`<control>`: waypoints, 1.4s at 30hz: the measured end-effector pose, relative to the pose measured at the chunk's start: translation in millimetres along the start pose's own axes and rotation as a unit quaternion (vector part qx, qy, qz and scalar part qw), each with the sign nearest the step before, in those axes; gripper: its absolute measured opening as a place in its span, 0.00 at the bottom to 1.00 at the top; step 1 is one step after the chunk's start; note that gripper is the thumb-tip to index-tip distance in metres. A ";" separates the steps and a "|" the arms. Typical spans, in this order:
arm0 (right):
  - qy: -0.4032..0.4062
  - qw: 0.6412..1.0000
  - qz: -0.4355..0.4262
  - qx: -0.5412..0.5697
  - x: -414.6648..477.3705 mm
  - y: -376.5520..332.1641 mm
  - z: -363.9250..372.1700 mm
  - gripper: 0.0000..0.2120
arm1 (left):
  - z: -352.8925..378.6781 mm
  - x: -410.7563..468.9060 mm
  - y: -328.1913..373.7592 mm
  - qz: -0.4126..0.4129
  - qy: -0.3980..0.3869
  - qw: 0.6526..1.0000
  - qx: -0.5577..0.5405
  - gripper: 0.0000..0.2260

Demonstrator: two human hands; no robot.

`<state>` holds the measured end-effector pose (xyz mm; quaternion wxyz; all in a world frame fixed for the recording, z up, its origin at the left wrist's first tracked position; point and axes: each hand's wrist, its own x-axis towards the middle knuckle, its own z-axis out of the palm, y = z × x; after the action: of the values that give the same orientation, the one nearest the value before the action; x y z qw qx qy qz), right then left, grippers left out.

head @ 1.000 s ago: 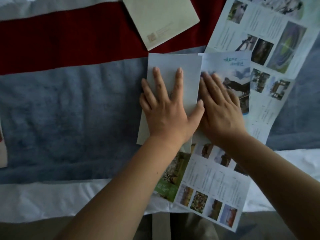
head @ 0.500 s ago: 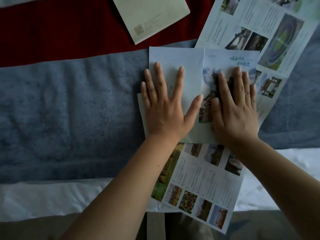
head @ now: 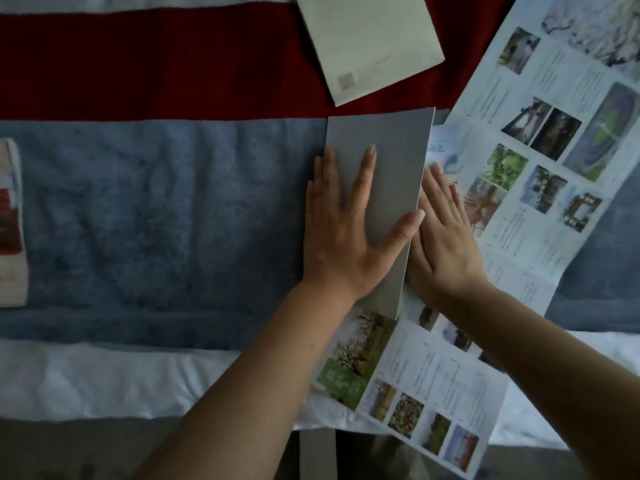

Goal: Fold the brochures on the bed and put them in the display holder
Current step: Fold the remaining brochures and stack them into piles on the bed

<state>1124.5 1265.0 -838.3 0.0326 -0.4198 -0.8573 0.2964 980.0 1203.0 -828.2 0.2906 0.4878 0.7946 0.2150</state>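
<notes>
A partly folded brochure (head: 391, 161) lies on the blue blanket, its plain grey panel facing up. My left hand (head: 346, 233) presses flat on that panel, fingers straight and thumb stretched to its right edge. My right hand (head: 443, 237) lies flat just to the right, fingers straight, its inner side tucked under the raised grey panel's edge. Beneath it shows a sliver of the brochure's pale blue printed panel (head: 441, 150). No display holder is visible.
An unfolded brochure (head: 554, 140) with photos lies at the right, another (head: 415, 393) near the bed's front edge. A folded cream brochure (head: 367, 39) rests on the red stripe. At the far left edge sits a stack of red-and-white brochures (head: 10, 223).
The grey panel has swung over to the right, covering most of the printed panel. My right hand slid back down and left along the fold. My left hand stayed pressing.
</notes>
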 end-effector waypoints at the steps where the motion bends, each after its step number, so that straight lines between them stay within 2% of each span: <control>1: 0.001 1.000 -0.012 0.020 3.2 -8.1 2.3 0.30 | -6.2 -1.0 -4.3 0.001 -0.012 0.999 -0.039 0.44; 4: 0.005 0.997 -0.019 0.070 13.9 -36.0 8.6 0.29 | -31.2 -2.7 -15.9 0.013 -0.051 0.982 -0.179 0.42; 7: 0.008 0.996 -0.035 0.081 24.4 -67.9 17.3 0.31 | -70.3 -8.2 -19.4 0.045 -0.041 0.949 -0.310 0.32; 8: 0.005 0.995 -0.043 0.087 28.1 -78.5 22.0 0.31 | -84.4 -10.7 -23.4 0.054 -0.012 0.951 -0.303 0.29; 11: -0.015 0.995 -0.053 0.078 39.7 -108.7 39.4 0.31 | -118.8 -16.5 -53.1 0.090 0.099 0.972 -0.194 0.25; 13: -0.038 0.998 -0.053 0.012 46.0 -122.9 55.2 0.32 | -133.5 -19.4 -85.5 0.105 0.133 0.982 -0.088 0.26; 16: -0.073 0.987 -0.066 -0.129 49.2 -135.1 79.4 0.32 | -136.6 -23.8 -136.8 0.085 0.115 0.988 0.051 0.28; 19: -0.072 0.982 -0.059 -0.164 48.6 -145.5 95.4 0.33 | -117.2 -30.0 -161.7 0.034 0.065 0.990 0.118 0.27; 22: -0.059 0.981 -0.043 -0.183 48.8 -150.3 103.7 0.32 | -96.5 -33.0 -161.0 0.011 0.061 0.981 0.182 0.25; 26: -0.044 0.981 -0.025 -0.187 49.4 -154.3 109.6 0.31 | -88.1 -32.2 -151.0 -0.040 0.095 0.980 0.167 0.26; 30: -0.017 0.988 -0.010 -0.154 56.1 -172.4 121.4 0.31 | -95.1 -32.6 -160.2 -0.024 0.139 0.985 0.100 0.25; 34: -0.037 0.993 -0.029 -0.112 68.0 -205.6 138.3 0.31 | -127.5 -34.4 -191.3 -0.012 0.194 0.981 0.015 0.21; 36: -0.045 0.993 -0.045 -0.103 76.0 -228.0 149.4 0.31 | -148.3 -39.1 -208.2 -0.019 0.208 0.978 -0.005 0.22; 42: -0.089 0.988 -0.108 -0.069 104.4 -323.7 191.9 0.32 | -223.7 -62.7 -272.2 -0.057 0.264 0.962 0.035 0.24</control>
<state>772.0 1097.1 -842.8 -0.0408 -0.2980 -0.9155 0.2671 675.1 1016.0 -817.3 0.0655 0.3773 0.8767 0.2909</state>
